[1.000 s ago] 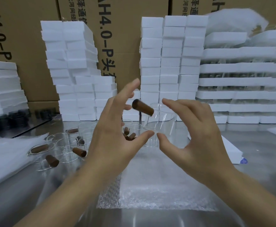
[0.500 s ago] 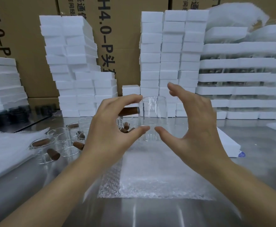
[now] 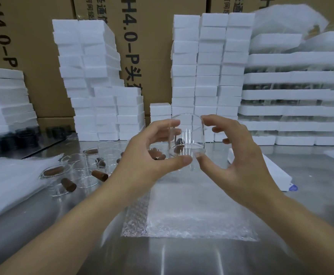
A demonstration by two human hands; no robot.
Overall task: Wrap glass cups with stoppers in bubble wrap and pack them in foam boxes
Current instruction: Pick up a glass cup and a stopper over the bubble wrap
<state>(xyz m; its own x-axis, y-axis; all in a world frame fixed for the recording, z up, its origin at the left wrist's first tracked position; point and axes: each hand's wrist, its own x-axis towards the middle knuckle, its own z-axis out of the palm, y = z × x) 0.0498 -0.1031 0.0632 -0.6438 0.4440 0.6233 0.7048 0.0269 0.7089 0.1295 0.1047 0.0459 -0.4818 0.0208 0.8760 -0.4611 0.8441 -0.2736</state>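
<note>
A clear glass cup is held upright in the air between both hands, above a bubble wrap sheet lying flat on the steel table. My left hand grips its left side, thumb under the base and fingers at the rim. My right hand curls round its right side, forefinger at the rim and thumb at the base. Brown shapes show through the glass; I cannot tell whether a stopper is inside it.
Several loose glass cups and brown stoppers lie at the left. Beside them lies a pile of white foam sheets. Stacks of white foam boxes line the back before cardboard cartons. A flat white box lies at the right.
The cup has gone from tilted to upright and sits higher between my hands. The brown stopper held in my left fingers a second ago is no longer plainly visible.
</note>
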